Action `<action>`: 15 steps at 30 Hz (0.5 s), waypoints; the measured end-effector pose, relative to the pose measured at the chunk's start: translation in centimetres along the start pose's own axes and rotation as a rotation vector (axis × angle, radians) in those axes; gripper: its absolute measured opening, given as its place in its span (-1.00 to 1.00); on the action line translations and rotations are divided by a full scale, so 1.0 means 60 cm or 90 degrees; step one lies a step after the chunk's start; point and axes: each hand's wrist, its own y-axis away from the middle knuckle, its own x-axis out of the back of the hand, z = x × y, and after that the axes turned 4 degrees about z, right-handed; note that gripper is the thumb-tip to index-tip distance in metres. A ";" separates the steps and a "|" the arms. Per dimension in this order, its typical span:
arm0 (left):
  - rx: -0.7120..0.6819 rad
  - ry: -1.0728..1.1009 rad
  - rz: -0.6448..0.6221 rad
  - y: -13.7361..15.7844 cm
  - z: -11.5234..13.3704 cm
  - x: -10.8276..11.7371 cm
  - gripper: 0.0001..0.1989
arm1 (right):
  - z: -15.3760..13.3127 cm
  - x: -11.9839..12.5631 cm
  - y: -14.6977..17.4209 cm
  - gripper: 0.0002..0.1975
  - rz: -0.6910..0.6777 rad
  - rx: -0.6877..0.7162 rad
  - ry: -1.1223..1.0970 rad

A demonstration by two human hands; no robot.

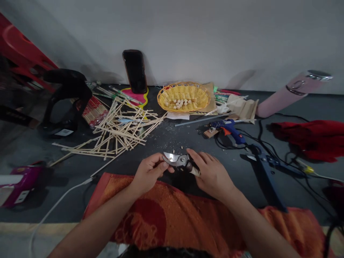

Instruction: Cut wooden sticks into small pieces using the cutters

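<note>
A pair of pruning shears (176,160) with a silver blade is in my right hand (213,175), its fingers wrapped round the handles. The blades point left, and a gap shows between them. Close to the blade tips, my left hand (150,171) is closed in a pinch; what it holds, if anything, is too small to make out. Tiny cut bits lie on the dark tabletop (172,138) just beyond the shears. Farther back, a yellow woven basket (161,98) holds several small pale pieces (182,104). Thin wooden sticks (118,134) lie in a loose pile to the left.
An orange towel (204,218) covers the near edge. On the right are a blue glue gun (228,129), dark blue cutters (264,172), cables, red cloth (311,138) and a pink bottle (287,95). A phone (135,71) leans against the wall; a black stand (63,104) is left.
</note>
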 end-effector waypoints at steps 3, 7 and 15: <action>0.001 -0.006 -0.028 0.001 -0.003 0.003 -0.74 | 0.001 0.001 -0.001 -0.28 -0.003 0.015 0.005; 0.007 0.011 -0.041 0.001 -0.003 0.005 -0.72 | 0.001 0.000 -0.001 -0.30 -0.003 0.021 -0.005; 0.016 0.075 -0.031 0.001 0.000 0.005 -0.72 | -0.013 -0.007 0.001 -0.48 0.013 0.008 -0.010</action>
